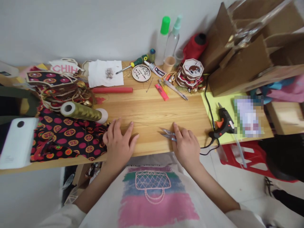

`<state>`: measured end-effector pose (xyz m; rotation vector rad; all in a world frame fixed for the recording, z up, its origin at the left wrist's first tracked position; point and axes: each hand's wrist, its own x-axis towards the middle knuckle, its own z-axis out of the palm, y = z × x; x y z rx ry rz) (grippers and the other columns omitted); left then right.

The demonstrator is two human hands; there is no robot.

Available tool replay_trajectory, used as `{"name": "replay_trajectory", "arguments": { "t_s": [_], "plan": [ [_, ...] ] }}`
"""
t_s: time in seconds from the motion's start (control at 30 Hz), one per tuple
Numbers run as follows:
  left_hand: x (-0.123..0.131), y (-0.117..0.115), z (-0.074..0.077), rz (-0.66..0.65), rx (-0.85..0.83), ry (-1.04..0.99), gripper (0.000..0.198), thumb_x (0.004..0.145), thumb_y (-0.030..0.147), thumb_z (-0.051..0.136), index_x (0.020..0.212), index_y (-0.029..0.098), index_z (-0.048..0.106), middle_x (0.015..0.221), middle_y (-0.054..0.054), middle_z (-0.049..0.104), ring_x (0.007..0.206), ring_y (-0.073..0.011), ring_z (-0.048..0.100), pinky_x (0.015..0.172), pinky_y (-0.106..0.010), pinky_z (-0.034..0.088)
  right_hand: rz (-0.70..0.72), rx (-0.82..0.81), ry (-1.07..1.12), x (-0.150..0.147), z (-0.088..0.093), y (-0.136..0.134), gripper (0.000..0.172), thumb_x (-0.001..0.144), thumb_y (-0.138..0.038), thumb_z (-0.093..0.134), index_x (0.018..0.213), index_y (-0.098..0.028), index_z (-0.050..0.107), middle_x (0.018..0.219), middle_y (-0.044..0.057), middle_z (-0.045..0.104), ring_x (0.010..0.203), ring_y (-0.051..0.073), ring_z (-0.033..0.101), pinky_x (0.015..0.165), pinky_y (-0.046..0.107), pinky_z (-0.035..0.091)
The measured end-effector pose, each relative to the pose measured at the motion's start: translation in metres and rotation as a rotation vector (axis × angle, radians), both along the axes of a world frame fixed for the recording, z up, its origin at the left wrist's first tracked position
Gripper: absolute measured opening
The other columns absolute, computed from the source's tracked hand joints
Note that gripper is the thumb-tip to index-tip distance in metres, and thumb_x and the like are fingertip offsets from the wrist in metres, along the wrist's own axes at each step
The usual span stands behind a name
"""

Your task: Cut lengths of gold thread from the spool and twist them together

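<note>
My left hand (120, 139) lies flat on the wooden table (147, 139) with fingers spread, holding nothing. Its outer edge touches a black patterned cloth (68, 136) with red and orange circles. In my right hand (186, 144) are small metal thread snips (169, 135), their blades apart and pointing left. The index finger stretches forward past them while the other fingers curl, and the handles are mostly hidden under the hand. A spool of olive ribbon (82, 110) rests on the cloth beyond my left hand.
Stacked decorated pieces (54, 82) lie at left, near a white power bank (17, 142). A glue gun (224, 122) with its cord sits at right before a cardboard box (239, 63). A screwdriver (131, 65), glue tube (155, 69) and bottles (171, 41) stand or lie along the wall.
</note>
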<state>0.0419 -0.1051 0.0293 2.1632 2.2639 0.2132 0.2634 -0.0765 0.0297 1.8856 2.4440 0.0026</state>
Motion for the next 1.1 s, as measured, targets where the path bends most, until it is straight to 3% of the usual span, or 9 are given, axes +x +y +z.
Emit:
{"name": "replay_trajectory", "arguments": {
  "t_s": [0.5,1.1],
  "plan": [
    [-0.003,0.016,0.001,-0.007,-0.011,0.000,0.041,0.089,0.040,0.047,0.124,0.022,0.059,0.139,-0.021,0.040,0.129,-0.0384,0.034,0.093,-0.054,0.033,-0.037,-0.107,-0.018,-0.005,0.005,0.019,0.046,0.088,-0.025,0.048,0.132,-0.014,0.051,0.089,0.010,0.063,0.084,0.024,0.053,0.067,0.033,0.037],
    [-0.005,0.025,0.003,0.019,-0.062,-0.049,0.043,0.089,0.041,0.047,0.127,0.025,0.056,0.142,-0.020,0.037,0.132,-0.0382,0.031,0.097,-0.057,0.029,-0.007,-0.050,0.059,-0.002,0.003,0.024,0.044,0.088,-0.022,0.044,0.130,-0.011,0.050,0.088,0.011,0.061,0.081,0.023,0.049,0.068,0.033,0.036]
  ]
}}
